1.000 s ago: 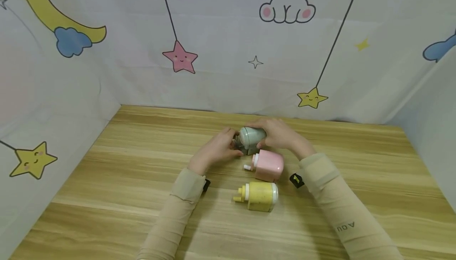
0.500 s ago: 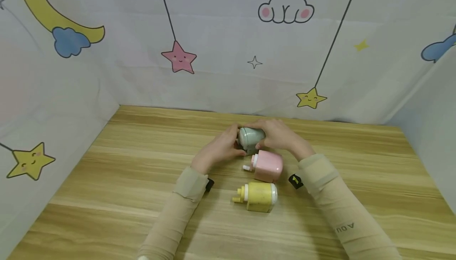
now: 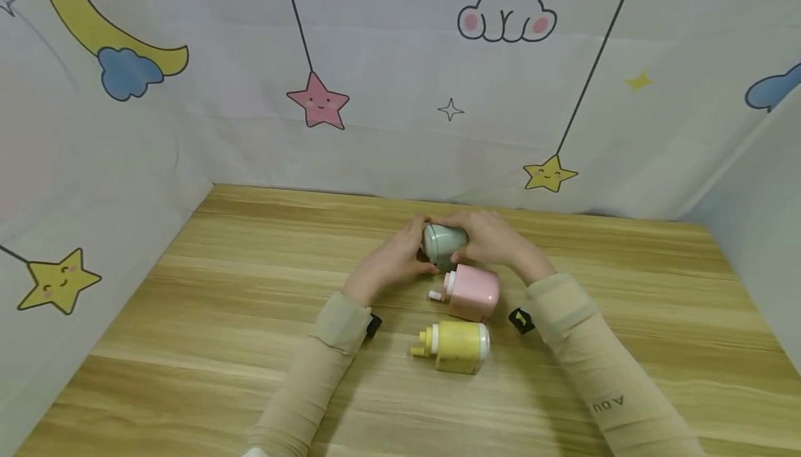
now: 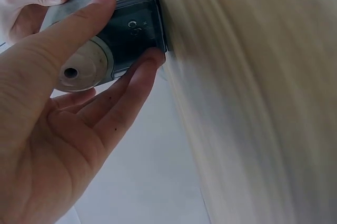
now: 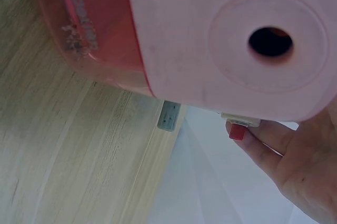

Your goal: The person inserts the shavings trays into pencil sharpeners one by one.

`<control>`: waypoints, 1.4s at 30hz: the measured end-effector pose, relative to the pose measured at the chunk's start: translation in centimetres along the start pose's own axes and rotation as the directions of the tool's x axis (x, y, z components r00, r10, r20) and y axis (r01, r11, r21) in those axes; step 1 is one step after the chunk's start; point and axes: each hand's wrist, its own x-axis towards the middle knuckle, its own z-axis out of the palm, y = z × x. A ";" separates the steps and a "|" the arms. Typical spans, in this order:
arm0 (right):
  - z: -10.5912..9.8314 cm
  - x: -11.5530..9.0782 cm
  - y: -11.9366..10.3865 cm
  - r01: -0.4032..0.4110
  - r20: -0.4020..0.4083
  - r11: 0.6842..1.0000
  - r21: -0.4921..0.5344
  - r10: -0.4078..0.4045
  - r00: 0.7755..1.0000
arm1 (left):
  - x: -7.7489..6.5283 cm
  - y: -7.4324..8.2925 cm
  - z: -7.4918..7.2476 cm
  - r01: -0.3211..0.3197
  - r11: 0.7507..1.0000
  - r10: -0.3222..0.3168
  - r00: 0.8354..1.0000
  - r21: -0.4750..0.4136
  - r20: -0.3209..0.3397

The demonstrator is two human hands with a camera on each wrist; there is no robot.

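Observation:
A grey-green crank pencil sharpener (image 3: 446, 240) stands near the back of the table, between both hands. The left hand (image 3: 395, 261) holds its left end; in the left wrist view, the thumb and fingers grip its dark see-through drawer (image 4: 142, 24) beside a round, pale part with a hole. From the right, the right hand (image 3: 491, 238) grips the body. Just in front is a pink pencil sharpener (image 3: 474, 291), its white crank pointing left. It fills much of the right wrist view, partly hiding the right hand (image 5: 308, 155).
A yellow pencil sharpener (image 3: 459, 347) stands nearest the person, crank to the left. The wooden table (image 3: 219, 318) meets a printed cloth wall (image 3: 400, 151) at the back. Black wrist devices (image 3: 521, 320) show beside the sleeves.
My left hand has shifted slightly right and closer round the grey-green sharpener. The dark part visible beside it a second ago is now covered. My right hand and the other sharpeners stay put.

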 end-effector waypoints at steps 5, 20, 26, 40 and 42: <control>0.1 -0.1 0.0 -0.017 0.008 1.000 0.004 0.017 1.000 | -0.1 0.2 0.1 0.010 1.000 -0.010 1.000 0.008 0.014; -0.6 -0.4 0.2 -0.042 0.058 0.999 -0.019 0.044 0.997 | 0.4 0.6 0.6 -0.006 0.999 0.005 1.000 0.042 0.023; -0.8 -0.9 0.5 -0.079 0.081 0.997 -0.009 0.079 0.994 | 0.8 1.0 0.9 -0.013 0.997 0.011 1.000 0.079 0.026; -1.0 -4.3 2.3 -0.186 -0.050 0.966 0.177 0.198 0.979 | 0.8 1.6 0.4 0.030 0.995 -0.040 0.994 0.099 0.104; -1.2 -5.3 2.5 -0.196 -0.084 0.972 0.132 0.207 0.975 | 0.6 1.8 0.0 0.063 0.990 -0.077 0.991 0.124 0.110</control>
